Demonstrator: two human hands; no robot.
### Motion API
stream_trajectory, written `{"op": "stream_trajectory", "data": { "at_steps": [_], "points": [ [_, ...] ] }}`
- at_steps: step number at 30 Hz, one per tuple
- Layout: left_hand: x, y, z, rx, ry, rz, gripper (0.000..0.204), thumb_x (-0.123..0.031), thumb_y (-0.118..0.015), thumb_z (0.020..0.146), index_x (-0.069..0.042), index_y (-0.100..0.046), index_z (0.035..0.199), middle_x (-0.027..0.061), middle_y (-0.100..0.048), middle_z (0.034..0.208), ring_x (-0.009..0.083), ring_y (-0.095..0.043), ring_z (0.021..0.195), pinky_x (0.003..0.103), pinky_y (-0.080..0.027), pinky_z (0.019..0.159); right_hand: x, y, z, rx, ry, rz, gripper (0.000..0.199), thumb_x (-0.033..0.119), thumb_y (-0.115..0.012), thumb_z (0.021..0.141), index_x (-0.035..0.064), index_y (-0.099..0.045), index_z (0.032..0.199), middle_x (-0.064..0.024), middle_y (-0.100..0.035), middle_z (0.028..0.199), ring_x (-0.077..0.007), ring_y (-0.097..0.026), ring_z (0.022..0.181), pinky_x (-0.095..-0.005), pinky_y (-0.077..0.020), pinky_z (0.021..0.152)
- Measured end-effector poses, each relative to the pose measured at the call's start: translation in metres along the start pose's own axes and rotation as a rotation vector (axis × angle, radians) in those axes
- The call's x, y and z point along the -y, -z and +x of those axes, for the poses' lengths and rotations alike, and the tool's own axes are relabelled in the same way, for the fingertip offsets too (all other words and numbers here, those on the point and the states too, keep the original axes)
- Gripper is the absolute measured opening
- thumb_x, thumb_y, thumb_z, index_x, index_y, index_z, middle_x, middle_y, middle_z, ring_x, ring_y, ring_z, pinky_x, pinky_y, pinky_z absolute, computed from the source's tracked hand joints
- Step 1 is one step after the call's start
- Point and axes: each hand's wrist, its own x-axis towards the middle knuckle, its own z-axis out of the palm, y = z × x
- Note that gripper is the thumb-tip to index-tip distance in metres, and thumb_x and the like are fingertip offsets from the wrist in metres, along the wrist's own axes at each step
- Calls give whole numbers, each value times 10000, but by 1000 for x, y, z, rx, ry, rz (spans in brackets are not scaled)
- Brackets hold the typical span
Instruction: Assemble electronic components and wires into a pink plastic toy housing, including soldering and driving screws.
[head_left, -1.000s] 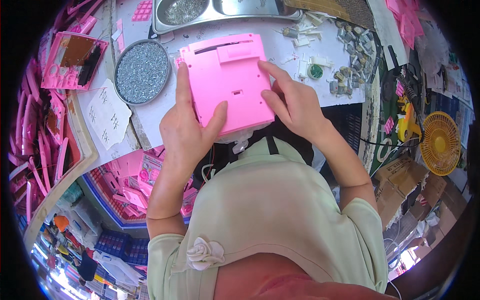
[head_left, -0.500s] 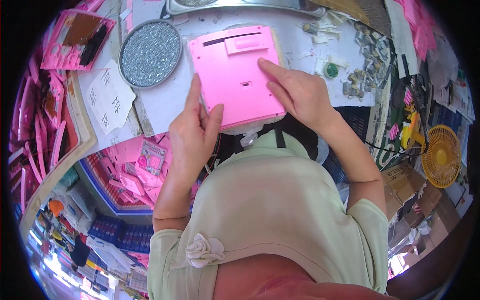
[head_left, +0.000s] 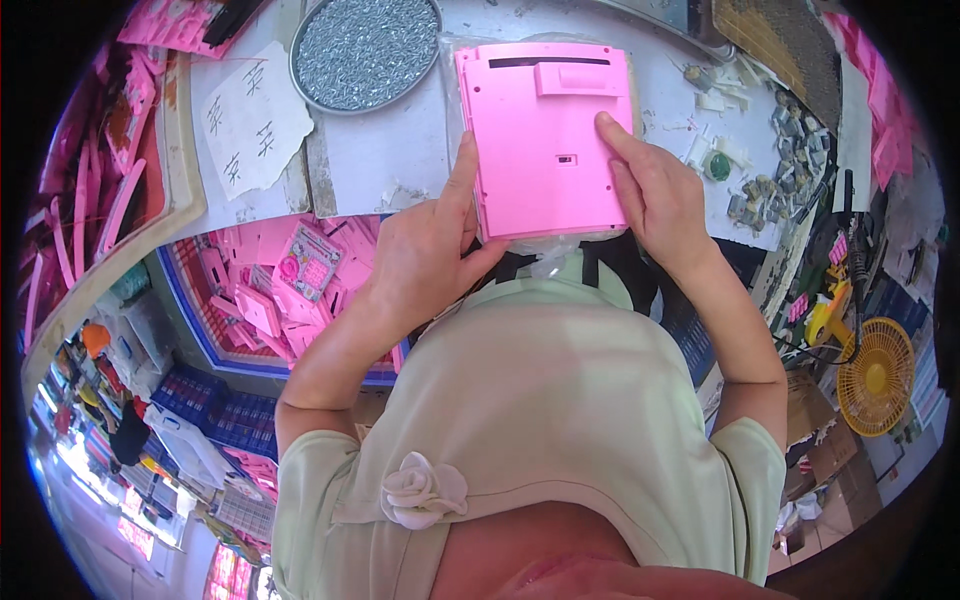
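Note:
A flat pink plastic casing point(head_left: 545, 195) lies at the near edge of the table, on a clear plastic bag point(head_left: 548, 262) that sticks out around it. It has a dark slot along the far end, a raised block below that and a small rectangular hole in the middle. My left hand point(head_left: 425, 250) grips its left side, index finger along the edge and thumb at the near left corner. On the other side, my right hand point(head_left: 665, 200) holds the right edge, with the index fingertip on the top face. Both hands' remaining fingers are partly hidden.
Small silvery metal pieces point(head_left: 365, 55) fill a round tray at the far left, beside a paper sheet point(head_left: 250, 120). Several small motors point(head_left: 765, 195) lie right. Below left stands a crate of pink parts point(head_left: 290, 290). A yellow fan point(head_left: 876, 375) is at far right.
The whole view has shifted, so the table things appear further right and the tray higher. Both hands keep their hold on the pink casing, which now looks straighter.

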Motion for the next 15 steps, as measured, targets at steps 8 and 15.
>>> {"op": "stream_trajectory", "data": {
  "at_steps": [8, 15],
  "points": [
    [18, 57, 15, 182, 8, -26, 765, -307, -827, 828, -147, -495, 1499, 63, -619, 642, 276, -624, 566, 389, -497, 553, 11, 11, 3, 123, -58, -210, 464, 147, -653, 936, 138, -586, 1395, -123, -693, 827, -302, -688, 719, -402, -529, 583],
    [70, 92, 76, -560, -147, 580, 132, -203, -788, 799, -125, -779, 906, 43, -680, 882, 260, -650, 874, 435, -490, 771, 31, 49, 119, 298, 67, -99, 296, 151, -722, 887, 140, -713, 1183, -129, -674, 797, -298, -669, 696, -416, -525, 617]
  ]
}}
